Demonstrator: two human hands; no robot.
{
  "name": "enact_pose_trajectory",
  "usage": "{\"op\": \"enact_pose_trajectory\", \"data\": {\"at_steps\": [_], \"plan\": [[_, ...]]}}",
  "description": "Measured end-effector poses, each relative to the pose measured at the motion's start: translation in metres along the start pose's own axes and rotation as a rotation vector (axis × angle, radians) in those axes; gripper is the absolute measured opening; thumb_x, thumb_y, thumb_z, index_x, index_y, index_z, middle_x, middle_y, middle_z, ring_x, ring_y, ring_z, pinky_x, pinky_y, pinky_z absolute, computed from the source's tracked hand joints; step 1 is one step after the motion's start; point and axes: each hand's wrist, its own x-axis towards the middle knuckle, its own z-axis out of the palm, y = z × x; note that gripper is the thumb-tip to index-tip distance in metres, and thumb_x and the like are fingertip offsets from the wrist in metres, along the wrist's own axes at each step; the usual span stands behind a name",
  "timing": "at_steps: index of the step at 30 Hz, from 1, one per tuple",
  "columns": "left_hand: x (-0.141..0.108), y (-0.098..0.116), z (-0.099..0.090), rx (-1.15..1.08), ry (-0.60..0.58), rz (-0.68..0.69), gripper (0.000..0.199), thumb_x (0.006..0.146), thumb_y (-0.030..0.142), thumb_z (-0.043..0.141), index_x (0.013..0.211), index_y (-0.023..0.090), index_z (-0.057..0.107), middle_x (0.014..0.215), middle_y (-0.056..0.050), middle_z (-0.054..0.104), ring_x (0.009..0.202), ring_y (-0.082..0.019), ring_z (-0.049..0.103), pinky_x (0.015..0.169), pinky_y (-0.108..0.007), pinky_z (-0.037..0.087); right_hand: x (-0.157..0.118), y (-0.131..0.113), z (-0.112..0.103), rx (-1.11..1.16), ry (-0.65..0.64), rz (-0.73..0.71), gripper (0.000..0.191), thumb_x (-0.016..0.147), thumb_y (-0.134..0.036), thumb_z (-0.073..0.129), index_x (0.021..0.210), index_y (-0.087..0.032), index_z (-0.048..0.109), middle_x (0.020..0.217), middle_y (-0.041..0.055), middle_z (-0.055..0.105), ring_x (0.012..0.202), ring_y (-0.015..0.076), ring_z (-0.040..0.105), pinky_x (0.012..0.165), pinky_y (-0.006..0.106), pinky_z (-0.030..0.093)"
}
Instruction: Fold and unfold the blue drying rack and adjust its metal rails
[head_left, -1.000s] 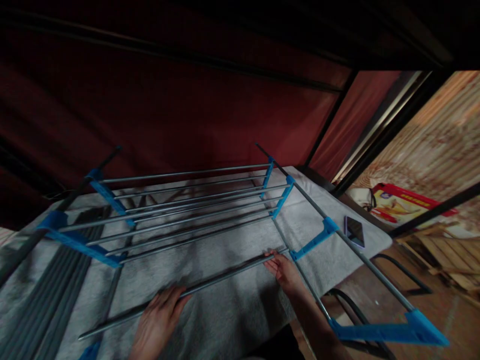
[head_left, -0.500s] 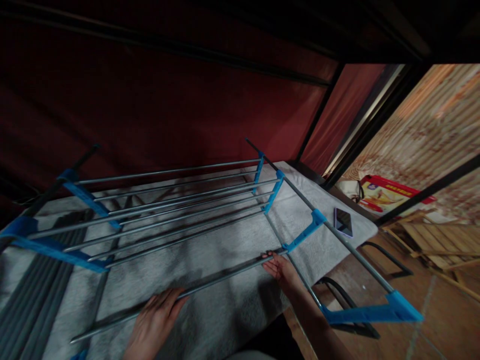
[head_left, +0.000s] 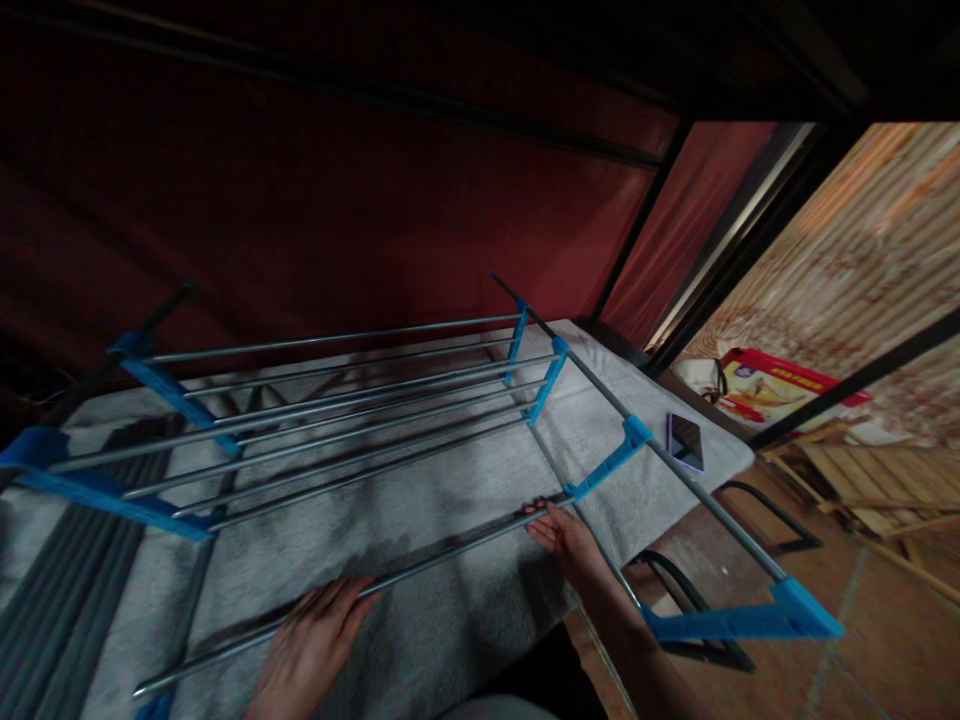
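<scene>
A grey metal tube (head_left: 450, 553) runs across the front of a partly built rack of tubes and blue plastic brackets. My left hand (head_left: 319, 635) is closed over it left of its middle, and the tube's left end sticks out free beyond. My right hand (head_left: 556, 528) grips the same tube close to a blue bracket (head_left: 609, 464), where its right end meets the lower corner. Several crossbars (head_left: 360, 432) join the left brackets (head_left: 112, 500) to the right ones behind my hands. Another blue bracket (head_left: 750, 622) juts past the table edge at the lower right.
A grey cloth (head_left: 420, 640) covers the table. Loose grey tubes (head_left: 67, 590) lie bundled at the left. A phone (head_left: 685, 442) rests near the right edge. Black chair arms (head_left: 780, 515), a wooden folding piece (head_left: 862, 485) and a red box (head_left: 780, 390) stand beyond. A dark red wall (head_left: 337, 220) closes the back.
Both hands keep their hold on the tube, whose free left end has shifted very slightly left. The rest of the rack looks the same apart from a small camera movement.
</scene>
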Motion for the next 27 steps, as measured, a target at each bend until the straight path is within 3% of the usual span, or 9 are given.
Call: {"op": "enact_pose_trajectory", "data": {"at_steps": [3, 8, 11, 15, 17, 22, 24, 27], "plan": [[-0.003, 0.001, 0.002, -0.011, 0.01, -0.001, 0.044, 0.099, 0.057, 0.041, 0.104, 0.029, 0.075, 0.099, -0.001, 0.079, 0.088, -0.022, 0.075, 0.078, -0.034, 0.06, -0.001, -0.001, 0.0, -0.024, 0.003, 0.004, 0.038, 0.071, -0.048, 0.083, 0.092, -0.02, 0.067, 0.096, 0.0054, 0.078, 0.086, 0.0236, 0.073, 0.081, 0.035, 0.059], [-0.002, 0.008, 0.0, -0.024, 0.007, 0.026, 0.044, 0.101, 0.053, 0.038, 0.104, 0.029, 0.075, 0.096, -0.001, 0.079, 0.084, -0.022, 0.076, 0.073, -0.034, 0.061, -0.004, 0.0, -0.005, -0.128, -0.013, 0.022, 0.039, 0.075, -0.053, 0.077, 0.092, -0.019, 0.067, 0.085, 0.0059, 0.077, 0.082, 0.0241, 0.073, 0.079, 0.038, 0.059], [-0.001, 0.012, -0.002, -0.004, 0.04, 0.039, 0.045, 0.101, 0.054, 0.038, 0.103, 0.028, 0.076, 0.095, -0.001, 0.08, 0.082, -0.021, 0.076, 0.072, -0.032, 0.06, -0.004, -0.001, -0.013, -0.346, -0.027, 0.021, 0.042, 0.075, -0.059, 0.071, 0.088, -0.019, 0.067, 0.081, 0.0076, 0.075, 0.069, 0.0224, 0.071, 0.066, 0.036, 0.058], [-0.002, 0.014, -0.002, -0.003, 0.003, 0.026, 0.044, 0.101, 0.053, 0.039, 0.105, 0.029, 0.075, 0.098, -0.001, 0.079, 0.085, -0.021, 0.076, 0.075, -0.034, 0.06, -0.004, -0.006, -0.03, -0.524, 0.071, -0.086, 0.042, 0.074, -0.062, 0.066, 0.081, -0.021, 0.064, 0.062, 0.0008, 0.065, 0.052, 0.0167, 0.057, 0.053, 0.031, 0.048], [-0.003, 0.013, 0.0, -0.003, -0.035, 0.006, 0.044, 0.101, 0.051, 0.037, 0.105, 0.029, 0.075, 0.1, 0.0, 0.079, 0.088, -0.022, 0.075, 0.075, -0.034, 0.06, -0.006, -0.01, -0.04, -0.654, 0.184, -0.258, 0.041, 0.079, -0.062, 0.06, 0.085, -0.022, 0.063, 0.066, 0.0008, 0.064, 0.06, 0.0183, 0.058, 0.06, 0.032, 0.049], [-0.006, 0.014, 0.003, -0.013, -0.093, -0.056, 0.037, 0.101, 0.045, 0.042, 0.113, 0.028, 0.074, 0.107, -0.001, 0.077, 0.096, -0.021, 0.073, 0.085, -0.034, 0.058, -0.006, -0.017, -0.061, -0.97, 0.437, -0.712, 0.043, 0.085, -0.057, 0.049, 0.107, -0.02, 0.058, 0.1, 0.0103, 0.065, 0.098, 0.0283, 0.06, 0.091, 0.045, 0.047], [-0.006, 0.019, 0.001, -0.009, -0.102, -0.074, 0.035, 0.102, 0.043, 0.044, 0.116, 0.028, 0.072, 0.11, -0.002, 0.076, 0.1, -0.021, 0.071, 0.09, -0.036, 0.056, -0.001, -0.016, -0.068, -1.044, 0.43, -0.786, 0.048, 0.084, -0.055, 0.049, 0.113, -0.018, 0.057, 0.108, 0.0135, 0.063, 0.107, 0.0312, 0.057, 0.097, 0.049, 0.043], [-0.005, 0.03, -0.005, 0.003, -0.112, -0.082, 0.034, 0.103, 0.04, 0.044, 0.115, 0.026, 0.071, 0.111, -0.003, 0.075, 0.101, -0.022, 0.07, 0.094, -0.038, 0.053, 0.008, -0.014, -0.075, -1.082, 0.28, -0.701, 0.05, 0.084, -0.055, 0.048, 0.117, -0.019, 0.055, 0.11, 0.0127, 0.064, 0.105, 0.0301, 0.058, 0.096, 0.047, 0.045]]}}
